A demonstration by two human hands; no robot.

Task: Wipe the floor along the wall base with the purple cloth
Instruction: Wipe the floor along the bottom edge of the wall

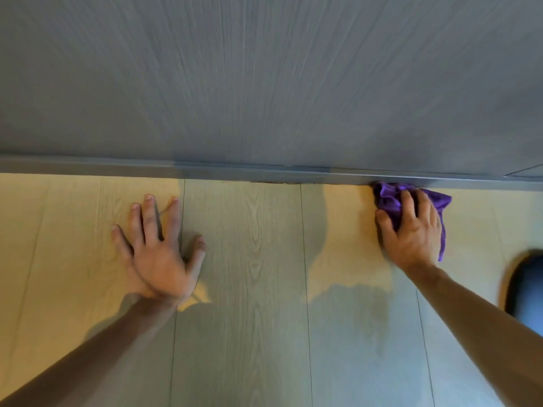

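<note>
1. Room: pale wood-look plank floor meets a grey wood-grain wall. A grey skirting strip runs left to right along the wall base. Light is patchy: warm bright areas plus shadows from the person's arms.

2. Purple cloth: bunched up, lying on the floor w/ its far edge touching the skirting, right of centre. One corner trails out on the right side of the hand.

3. Right hand: pressed down on top of the cloth, fingers curled into it and thumb on its left side, so it's grasping the cloth against the floor at the wall joint.

4. Left hand: flat on the floor, fingers spread, grasping nothing. Looks like a prop for body weight. Slightly blurred. It's near the skirting but not touching it, well apart from the cloth.

5. Progress (my judgement): wiping is underway, cloth is right at the joint. No wet trail or clean/dirty line shows, so can't tell which stretch is done. Whole run of the base btwn the hands and left of the left hand may still need a pass, likewise the bit to the right.

6. A small dark mark or gap sits at the skirting's foot near centre; prob. needs a firmer rub, can't tell what it is.

7. Obstacles: a dark rounded object at the right edge, blurred, unidentifiable; it's near the right forearm. Left hand sits in the path if the wipe goes leftward.
</note>
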